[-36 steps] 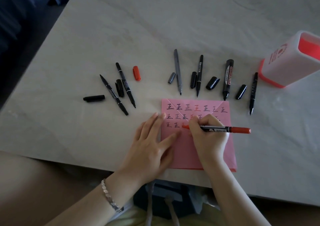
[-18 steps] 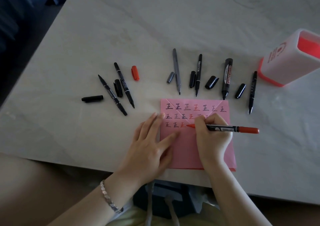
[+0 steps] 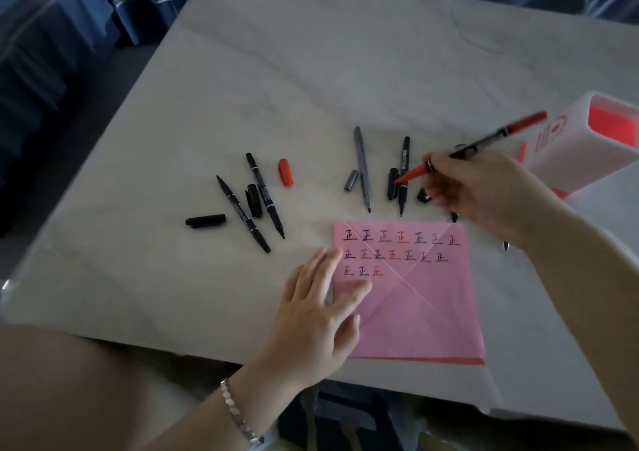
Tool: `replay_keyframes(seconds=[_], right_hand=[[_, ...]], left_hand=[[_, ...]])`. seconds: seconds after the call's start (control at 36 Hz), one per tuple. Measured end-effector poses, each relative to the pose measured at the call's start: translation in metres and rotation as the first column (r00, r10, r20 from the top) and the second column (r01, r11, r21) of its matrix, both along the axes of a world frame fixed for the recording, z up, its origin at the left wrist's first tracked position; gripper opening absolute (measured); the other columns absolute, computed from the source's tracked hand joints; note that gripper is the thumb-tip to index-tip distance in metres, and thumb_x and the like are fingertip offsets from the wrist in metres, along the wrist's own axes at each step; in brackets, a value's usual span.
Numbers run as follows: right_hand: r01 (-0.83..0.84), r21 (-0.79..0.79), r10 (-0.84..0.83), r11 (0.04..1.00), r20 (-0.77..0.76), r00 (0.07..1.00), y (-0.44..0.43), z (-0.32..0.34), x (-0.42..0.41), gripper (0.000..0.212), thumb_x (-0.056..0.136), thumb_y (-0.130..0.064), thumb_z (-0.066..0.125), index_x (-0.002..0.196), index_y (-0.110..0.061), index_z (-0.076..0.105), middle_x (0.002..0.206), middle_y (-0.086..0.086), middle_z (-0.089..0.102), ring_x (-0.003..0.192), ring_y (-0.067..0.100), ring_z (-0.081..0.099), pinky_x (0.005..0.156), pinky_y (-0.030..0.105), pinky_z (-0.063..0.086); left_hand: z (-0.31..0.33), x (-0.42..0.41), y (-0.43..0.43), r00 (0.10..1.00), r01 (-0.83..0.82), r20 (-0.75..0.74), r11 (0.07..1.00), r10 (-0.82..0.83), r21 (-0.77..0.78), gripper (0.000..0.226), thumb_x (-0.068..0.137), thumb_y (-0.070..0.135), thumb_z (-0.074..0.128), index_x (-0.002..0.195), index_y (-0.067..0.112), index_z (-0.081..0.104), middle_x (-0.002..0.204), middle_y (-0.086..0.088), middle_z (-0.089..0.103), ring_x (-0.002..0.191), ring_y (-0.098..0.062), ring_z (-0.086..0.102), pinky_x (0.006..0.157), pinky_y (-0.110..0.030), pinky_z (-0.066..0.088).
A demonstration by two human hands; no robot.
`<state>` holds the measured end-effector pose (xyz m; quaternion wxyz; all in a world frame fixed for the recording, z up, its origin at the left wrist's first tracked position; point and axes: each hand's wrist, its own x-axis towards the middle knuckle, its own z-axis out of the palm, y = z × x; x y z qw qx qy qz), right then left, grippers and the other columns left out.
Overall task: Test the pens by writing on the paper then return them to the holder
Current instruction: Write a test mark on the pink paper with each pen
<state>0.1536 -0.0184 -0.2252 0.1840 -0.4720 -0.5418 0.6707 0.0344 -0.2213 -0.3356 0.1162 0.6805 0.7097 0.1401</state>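
My right hand (image 3: pixel 484 194) holds a red marker (image 3: pixel 498 137) raised above the table, its red tip over the uncapped pens beyond the paper. The pink paper (image 3: pixel 422 315) lies at the near edge with three rows of written characters. My left hand (image 3: pixel 318 312) rests flat on the paper's left edge, fingers spread. The white holder with a red inside (image 3: pixel 570 149) lies on its side at the right. A loose red cap (image 3: pixel 286 172) lies left of centre. A grey pen (image 3: pixel 362 168) and a black pen (image 3: pixel 404 174) lie beyond the paper.
Two black double-ended markers (image 3: pixel 264 194) and two black caps (image 3: pixel 205 220) lie at the left. A grey cap (image 3: pixel 351 181) and a black cap (image 3: pixel 392 183) sit among the middle pens. More pens are hidden under my right arm. The pale table (image 3: pixel 311 70) ends near my lap.
My right hand has lifted the red marker off the paper and moved it up and away toward the pens. A new red character stands in the third row. The left hand stays put.
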Motion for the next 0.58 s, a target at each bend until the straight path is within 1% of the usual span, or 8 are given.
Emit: replay_keyframes(seconds=[0.08, 0.17, 0.22, 0.36, 0.44, 0.5, 0.53, 0.58], right_hand=[[-0.205, 0.186, 0.154, 0.961, 0.256, 0.954, 0.016, 0.011, -0.028, 0.022, 0.09, -0.023, 0.054, 0.073, -0.012, 0.063, 0.065, 0.001, 0.062, 0.056, 0.009, 0.051, 0.055, 0.013, 0.044], [-0.381, 0.182, 0.299, 0.906, 0.359, 0.884, 0.021, 0.012, -0.059, 0.026, 0.089, -0.022, 0.056, 0.069, -0.006, 0.061, 0.064, 0.004, 0.057, 0.047, 0.008, 0.044, 0.042, 0.011, 0.039], [-0.494, 0.186, 0.373, 0.85, 0.451, 0.811, 0.018, 0.005, -0.078, 0.027, 0.087, -0.023, 0.059, 0.067, -0.006, 0.061, 0.061, 0.005, 0.057, 0.043, 0.008, 0.044, 0.041, 0.012, 0.038], [-0.672, 0.295, 0.324, 0.68, 0.701, 0.635, 0.007, -0.023, -0.108, 0.024, 0.08, -0.027, 0.064, 0.072, -0.004, 0.062, 0.062, 0.005, 0.057, 0.054, 0.016, 0.049, 0.048, 0.022, 0.036], [-0.684, 0.318, 0.264, 0.657, 0.752, 0.604, 0.0, -0.033, -0.111, 0.035, 0.08, -0.028, 0.065, 0.059, -0.009, 0.044, 0.057, 0.003, 0.045, 0.066, 0.024, 0.048, 0.045, 0.024, 0.032], [-0.668, 0.34, 0.229, 0.662, 0.757, 0.612, -0.001, -0.038, -0.11, 0.031, 0.08, -0.032, 0.066, 0.069, -0.007, 0.052, 0.065, 0.006, 0.05, 0.071, 0.027, 0.052, 0.051, 0.026, 0.04], [-0.654, 0.355, 0.213, 0.668, 0.751, 0.625, -0.002, -0.038, -0.109, 0.032, 0.08, -0.034, 0.066, 0.084, -0.003, 0.059, 0.075, 0.01, 0.058, 0.077, 0.03, 0.056, 0.06, 0.029, 0.047], [-0.605, 0.38, 0.178, 0.699, 0.728, 0.663, -0.001, -0.037, -0.103, 0.044, 0.082, -0.036, 0.065, 0.108, -0.001, 0.06, 0.097, 0.016, 0.064, 0.09, 0.032, 0.061, 0.078, 0.034, 0.051]], left_hand=[[-0.001, 0.0, 0.0, 1.0, -0.001, -0.007, 1.0, 0.001, 0.005, 0.041, 0.086, 0.037, 0.041, 0.126, 0.032, 0.051, 0.142, -0.018, 0.04, 0.134, -0.03, 0.027, 0.107, -0.052, 0.017], [-0.001, 0.0, 0.001, 1.0, -0.004, -0.011, 1.0, 0.004, 0.014, 0.041, 0.085, 0.037, 0.042, 0.125, 0.032, 0.052, 0.14, -0.018, 0.041, 0.133, -0.029, 0.026, 0.105, -0.053, 0.018], [-0.001, 0.001, 0.0, 1.0, -0.001, -0.022, 1.0, 0.002, 0.016, 0.041, 0.085, 0.037, 0.041, 0.125, 0.033, 0.051, 0.14, -0.018, 0.042, 0.133, -0.029, 0.027, 0.105, -0.052, 0.018], [0.0, 0.0, 0.0, 1.0, -0.006, -0.018, 1.0, 0.006, 0.018, 0.041, 0.085, 0.037, 0.043, 0.124, 0.033, 0.053, 0.14, -0.016, 0.043, 0.133, -0.028, 0.027, 0.105, -0.051, 0.02], [0.0, 0.0, -0.001, 1.0, -0.006, -0.014, 1.0, 0.007, 0.019, 0.041, 0.085, 0.038, 0.042, 0.124, 0.033, 0.053, 0.14, -0.016, 0.042, 0.133, -0.028, 0.026, 0.105, -0.05, 0.019], [0.0, 0.0, -0.001, 1.0, -0.004, -0.018, 1.0, 0.004, 0.022, 0.041, 0.085, 0.038, 0.042, 0.124, 0.033, 0.053, 0.14, -0.017, 0.042, 0.133, -0.028, 0.026, 0.105, -0.05, 0.019], [-0.001, -0.001, -0.001, 1.0, -0.002, -0.019, 1.0, 0.002, 0.025, 0.041, 0.085, 0.038, 0.042, 0.124, 0.033, 0.053, 0.14, -0.017, 0.042, 0.133, -0.028, 0.026, 0.105, -0.05, 0.02], [-0.001, -0.001, 0.0, 1.0, -0.001, -0.016, 0.999, 0.001, 0.032, 0.041, 0.084, 0.037, 0.043, 0.124, 0.033, 0.053, 0.14, -0.017, 0.042, 0.133, -0.028, 0.027, 0.105, -0.049, 0.021]])
